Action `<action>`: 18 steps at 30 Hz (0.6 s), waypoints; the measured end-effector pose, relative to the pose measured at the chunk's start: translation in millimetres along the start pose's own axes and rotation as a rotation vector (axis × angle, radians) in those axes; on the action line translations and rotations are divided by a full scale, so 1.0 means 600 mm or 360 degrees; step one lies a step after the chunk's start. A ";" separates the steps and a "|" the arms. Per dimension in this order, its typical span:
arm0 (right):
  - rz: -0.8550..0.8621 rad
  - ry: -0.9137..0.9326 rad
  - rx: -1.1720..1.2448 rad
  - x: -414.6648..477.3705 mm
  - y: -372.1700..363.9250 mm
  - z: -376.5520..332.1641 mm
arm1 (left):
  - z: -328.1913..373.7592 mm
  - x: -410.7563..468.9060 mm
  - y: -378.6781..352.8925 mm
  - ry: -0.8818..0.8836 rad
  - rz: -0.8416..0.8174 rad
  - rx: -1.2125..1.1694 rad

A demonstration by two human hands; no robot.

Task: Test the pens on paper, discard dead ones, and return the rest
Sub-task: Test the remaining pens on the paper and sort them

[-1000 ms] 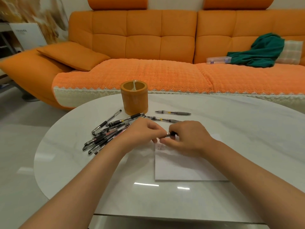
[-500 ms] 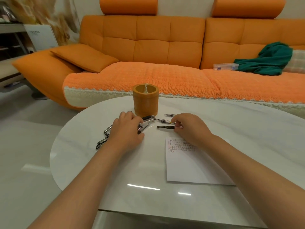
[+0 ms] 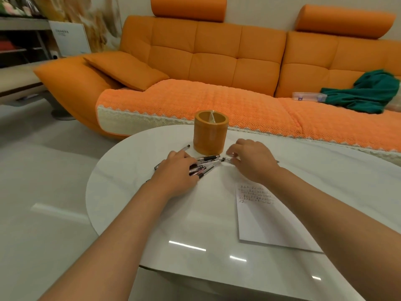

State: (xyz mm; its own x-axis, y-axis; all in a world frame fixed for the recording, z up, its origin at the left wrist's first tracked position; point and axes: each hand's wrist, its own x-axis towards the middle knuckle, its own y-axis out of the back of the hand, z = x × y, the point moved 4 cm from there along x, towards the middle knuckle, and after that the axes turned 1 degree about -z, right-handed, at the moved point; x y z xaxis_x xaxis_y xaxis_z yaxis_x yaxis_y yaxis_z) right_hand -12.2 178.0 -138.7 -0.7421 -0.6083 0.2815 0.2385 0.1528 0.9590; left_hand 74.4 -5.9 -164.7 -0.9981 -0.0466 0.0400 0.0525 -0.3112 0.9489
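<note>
Both of my hands are now reaching up to the middle of the frame, off the paper (image 3: 271,216) where a second ago they were pinched together over one pen. That reads to me as one test finished and the sorting step starting, with the pen set back among the others.

Going left to right: a lone pen (image 3: 184,148) is lying at the left of the holder, its tip peeking past my knuckles. My left hand (image 3: 176,170) is lying palm down over the pile of pens (image 3: 204,165), fingers spread and loosely covering them; I cannot tell whether it is actually gripping any. The pile is fanning out from under my fingers toward the centre of the white table (image 3: 130,192).

Just behind the pile, the orange pen holder (image 3: 210,132) is standing upright. Looking into its mouth, I am seeing only a pale divider and no pens, so nothing seems returned yet.

Right of it, my right hand (image 3: 249,159) is hovering with fingers curled, its fingertips (image 3: 233,153) closing on the end of a pen (image 3: 224,159) lying below the holder; whether the pinch is complete is not clear.

Further right and lower, the paper is lying flat with rows of small test scribbles near its top edge.
</note>
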 end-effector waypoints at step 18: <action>-0.0241 0.0301 -0.0110 0.084 -0.039 -0.102 | -0.036 -0.007 0.009 0.0151 -0.0014 -0.0108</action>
State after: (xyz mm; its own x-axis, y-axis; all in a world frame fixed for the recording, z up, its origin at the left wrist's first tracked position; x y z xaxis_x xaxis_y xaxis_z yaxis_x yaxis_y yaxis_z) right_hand -17.0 96.3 -148.9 -0.6437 -0.7562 0.1177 0.1805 -0.0006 0.9836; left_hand 79.8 -28.0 -166.8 -0.9912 -0.1321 -0.0011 0.0490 -0.3753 0.9256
